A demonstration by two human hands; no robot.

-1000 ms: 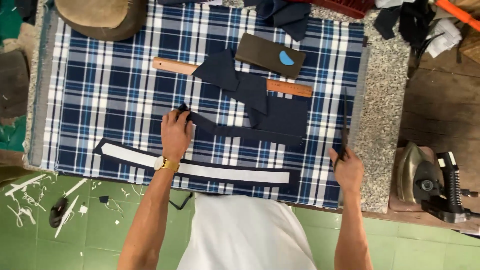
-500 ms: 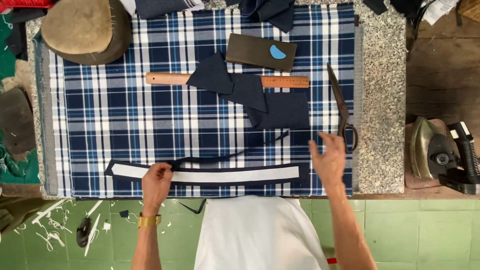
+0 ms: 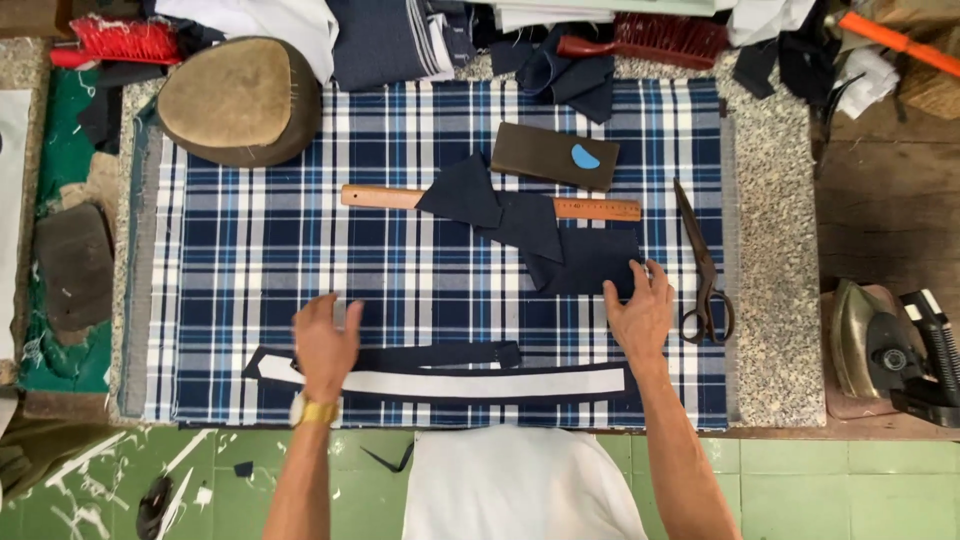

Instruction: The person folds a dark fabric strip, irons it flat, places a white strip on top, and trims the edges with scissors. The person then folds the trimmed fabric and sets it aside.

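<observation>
Navy fabric strip (image 3: pixel 440 380) with a white band along its middle lies flat across the lower centre of the frame, on the blue and white plaid cloth (image 3: pixel 250 260) that covers the counter (image 3: pixel 775 330). At its left end the left hand (image 3: pixel 325 345) rests palm down, fingers spread and flat, pressing the strip and closed on nothing; a yellow wristwatch (image 3: pixel 315 411) shows at the wrist. Further right, the right hand (image 3: pixel 640 312) lies open and flat as well, fingertips touching the lower edge of a pile of dark navy fabric pieces (image 3: pixel 560 240) at centre right. Just right of that hand lie dark scissors (image 3: pixel 703 270), blades pointing up the frame. Above the pieces, partly under them, a wooden ruler (image 3: pixel 385 197) runs left to right. Beyond it sits a dark block (image 3: pixel 545 152) with blue chalk (image 3: pixel 585 157) on top. In the upper left sits a rounded brown pressing cushion (image 3: pixel 240 100), and at the right edge an iron (image 3: pixel 865 345).
</observation>
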